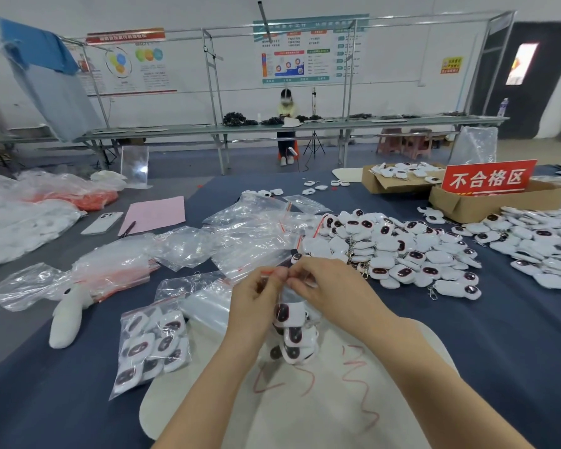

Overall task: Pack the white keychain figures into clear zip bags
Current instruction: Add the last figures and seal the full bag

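Packing bench (499, 351) draped in dark blue cloth, seen from the head camera; directions are read from the two hands at centre. At nine o'clock a white plush toy (67, 319) lies on its side, partly on crumpled plastic. Toward ten o'clock, farther back, a phone (102, 222) lies just beside a pink sheet (156, 213). At eight o'clock, near the left forearm, a filled bag (153, 345) of white figures lies flat on the cloth. From eleven to twelve o'clock, empty bags (240, 234) with red zip strips are heaped loosely. At centre the left hand (256, 296) and right hand (324, 283) meet, the fingers (274, 276) of each curled and pinching the red-striped top edge of a clear zip bag (293, 332). This bag hangs below the hands, at six o'clock, over a pale mat (337, 400), and holds several white, dark-faced keychain figures. From one to three o'clock a broad heap of loose figures (402, 251) covers the cloth. At two o'clock, farther back, stand two cardboard boxes (399, 184); the nearer carries a red sign (488, 178).
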